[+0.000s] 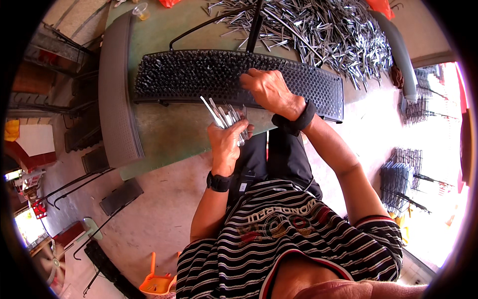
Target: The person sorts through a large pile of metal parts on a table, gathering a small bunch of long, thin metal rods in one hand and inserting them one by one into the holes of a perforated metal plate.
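Note:
My left hand [226, 144] is closed around a bundle of thin silvery metal strips [222, 115], whose ends fan out above the thumb. Just above it, my right hand [271, 92] hovers at the middle of a long black perforated rack [321, 92]. Its fingers are curled together, and whatever they may hold is hidden. Many small dark pieces stand upright in the rack's holes [184, 74] from the left end to about the middle. The right part shows bare holes.
A large heap of metal strips [328, 35] covers the table's far right. Stacked grey panels [117, 89] line the left side of the green table [174, 154]. A clear cup [141, 11] sits at the far left corner. An orange plastic stool [157, 283] stands on the floor.

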Demonstrator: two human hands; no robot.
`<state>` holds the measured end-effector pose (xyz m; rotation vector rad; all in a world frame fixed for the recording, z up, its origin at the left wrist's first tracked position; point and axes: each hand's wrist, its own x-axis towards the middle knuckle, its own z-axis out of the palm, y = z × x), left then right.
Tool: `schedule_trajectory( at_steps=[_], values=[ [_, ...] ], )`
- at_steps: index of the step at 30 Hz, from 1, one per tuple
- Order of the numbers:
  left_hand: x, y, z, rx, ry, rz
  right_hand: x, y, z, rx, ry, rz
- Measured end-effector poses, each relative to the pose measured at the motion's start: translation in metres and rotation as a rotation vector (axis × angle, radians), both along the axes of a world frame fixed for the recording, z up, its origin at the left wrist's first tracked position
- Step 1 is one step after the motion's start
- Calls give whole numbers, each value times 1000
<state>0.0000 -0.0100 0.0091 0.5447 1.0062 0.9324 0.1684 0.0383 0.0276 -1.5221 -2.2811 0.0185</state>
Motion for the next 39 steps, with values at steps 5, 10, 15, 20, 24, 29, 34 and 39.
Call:
schedule_trajectory(
  at_steps=[5,10,15,20,24,29,34,39],
  values=[
    [-1,1,-1,-12,-26,-3,-2,-14,17,-98,333,-196],
    [7,5,0,-31,-39,-34,-7,-43,1,-559,816,-254],
    [7,4,1,-68,-14,-45,-21,-37,7,-161,1135,-401],
    [2,2,-1,-7,24,-40,-25,-30,-12,-42,1029,-360],
    [0,1,-2,-3,14,-9,-24,-29,-23,8,862,-328],
    [-1,1,1,-10,-17,24,-15,-26,-14,248,334,-174],
    [0,3,-1,4,-27,-28,-14,-46,-3,-337,549,-240],
    [5,1,-1,-11,30,-34,-17,-47,2,-445,977,-404]
  ],
)
